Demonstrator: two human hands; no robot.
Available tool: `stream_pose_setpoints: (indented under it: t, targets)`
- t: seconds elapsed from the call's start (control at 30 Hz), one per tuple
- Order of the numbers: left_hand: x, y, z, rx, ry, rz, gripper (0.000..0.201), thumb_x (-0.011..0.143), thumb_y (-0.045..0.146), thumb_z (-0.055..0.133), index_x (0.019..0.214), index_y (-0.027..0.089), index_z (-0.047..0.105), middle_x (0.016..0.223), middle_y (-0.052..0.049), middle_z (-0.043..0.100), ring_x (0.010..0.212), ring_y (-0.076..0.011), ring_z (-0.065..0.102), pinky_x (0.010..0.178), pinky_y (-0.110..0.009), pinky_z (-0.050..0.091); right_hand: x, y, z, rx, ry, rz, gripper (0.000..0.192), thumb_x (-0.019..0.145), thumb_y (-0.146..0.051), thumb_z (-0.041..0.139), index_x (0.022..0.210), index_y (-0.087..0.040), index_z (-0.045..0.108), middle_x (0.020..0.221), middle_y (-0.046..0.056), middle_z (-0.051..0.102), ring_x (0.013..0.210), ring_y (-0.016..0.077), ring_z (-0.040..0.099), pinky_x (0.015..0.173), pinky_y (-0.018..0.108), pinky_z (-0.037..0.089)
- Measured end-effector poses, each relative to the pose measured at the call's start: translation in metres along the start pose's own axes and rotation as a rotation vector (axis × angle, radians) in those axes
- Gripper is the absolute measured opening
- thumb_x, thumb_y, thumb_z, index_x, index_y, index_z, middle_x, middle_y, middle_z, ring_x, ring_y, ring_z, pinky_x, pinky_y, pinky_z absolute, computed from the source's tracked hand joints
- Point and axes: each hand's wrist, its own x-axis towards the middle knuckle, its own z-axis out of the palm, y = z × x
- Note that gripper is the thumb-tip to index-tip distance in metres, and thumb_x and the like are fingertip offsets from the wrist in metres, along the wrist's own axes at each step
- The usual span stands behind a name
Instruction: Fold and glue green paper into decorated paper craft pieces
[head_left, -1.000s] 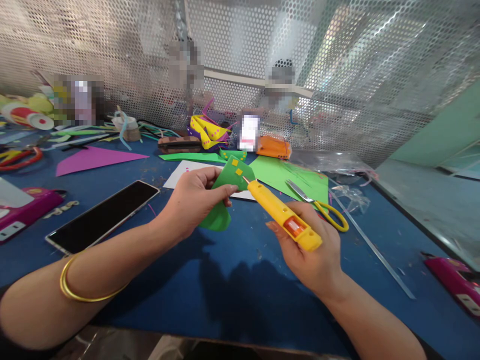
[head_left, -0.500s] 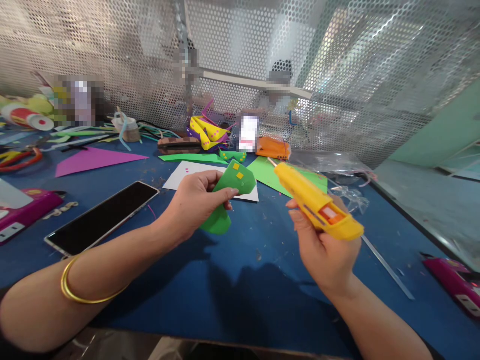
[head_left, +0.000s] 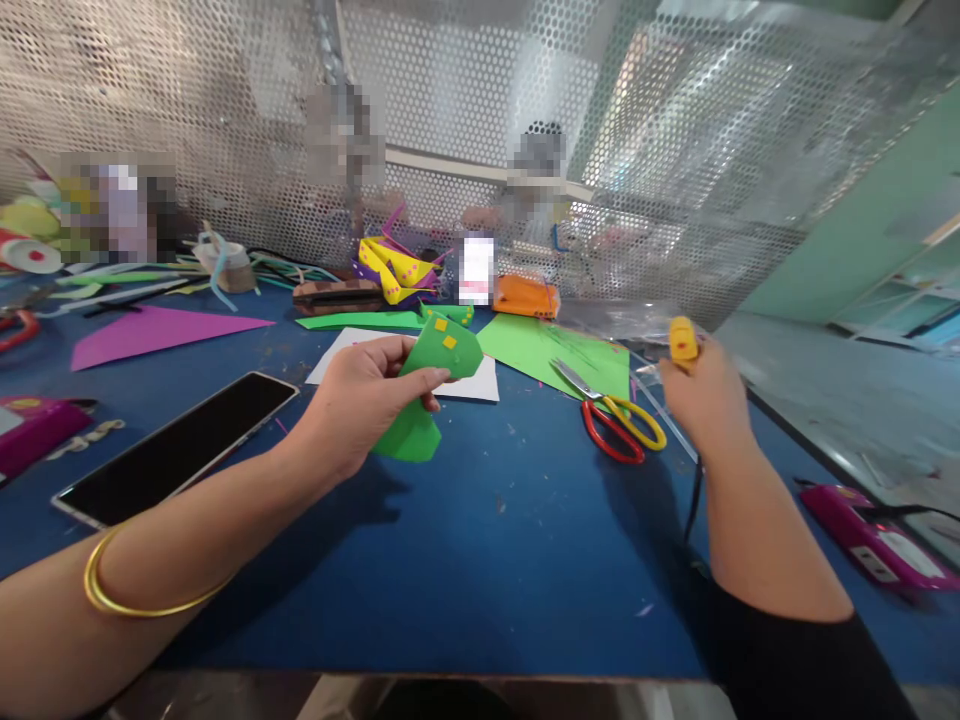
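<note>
Between the thumb and fingers of my left hand [head_left: 375, 395] is a folded green foam sheet piece [head_left: 409, 432] with small yellow squares stuck on its upper part. My right hand [head_left: 705, 395] is stretched out over the right side of the table, closed round a yellow glue gun [head_left: 683, 342] whose back end faces me; its nozzle is hidden. Left of that hand lie scissors [head_left: 600, 400] with one red and one yellow handle, their blades over a light green sheet [head_left: 517, 345]. Behind the foam piece a white sheet [head_left: 480, 385] lies flat.
A phone [head_left: 187, 440] and a purple sheet [head_left: 161, 333] lie on the left of the blue table [head_left: 480, 570]. Magenta power strips [head_left: 874, 535] sit at both sides. Along the perforated metal screen [head_left: 465, 120] are an orange pouch [head_left: 526, 296] and yellow-and-purple foam shapes [head_left: 394, 268].
My right hand has carried the glue gun to the right and away from the green foam piece, uncovering the scissors. The left hand keeps its hold on the foam piece. The view has shifted slightly.
</note>
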Motion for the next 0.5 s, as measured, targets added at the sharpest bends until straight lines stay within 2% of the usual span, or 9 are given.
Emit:
stream_pose_setpoints:
  t: [0.07, 0.23, 0.5]
  targets:
    - [0.001, 0.000, 0.000, -0.003, 0.009, 0.001, 0.024, 0.065, 0.031, 0.080, 0.084, 0.018, 0.072, 0.056, 0.003, 0.064, 0.045, -0.0096, 0.055, 0.043, -0.019, 0.045, 0.003, 0.007, 0.008, -0.058, -0.047, 0.004, 0.036, 0.090, -0.031, 0.059, 0.116, -0.007, 0.064, 0.115, 0.027, 0.060, 0.106, 0.0340, 0.063, 0.089, 0.042, 0.048]
    - [0.000, 0.001, -0.001, -0.006, -0.008, 0.001, 0.025, 0.064, 0.031, 0.080, 0.083, 0.018, 0.072, 0.056, 0.002, 0.063, 0.045, -0.0095, 0.054, 0.042, -0.019, 0.044, 0.002, 0.017, 0.025, -0.202, -0.121, 0.047, 0.038, 0.088, -0.031, 0.063, 0.114, -0.003, 0.068, 0.119, 0.029, 0.055, 0.098, 0.0350, 0.068, 0.086, 0.045, 0.052]
    - [-0.001, 0.003, -0.002, -0.001, 0.001, 0.010, 0.024, 0.065, 0.033, 0.079, 0.082, 0.018, 0.072, 0.056, 0.001, 0.064, 0.047, -0.0109, 0.055, 0.043, -0.020, 0.043, 0.013, 0.024, 0.036, -0.301, -0.139, 0.015, 0.040, 0.091, -0.031, 0.060, 0.113, 0.001, 0.068, 0.118, 0.031, 0.057, 0.098, 0.0355, 0.069, 0.082, 0.042, 0.054]
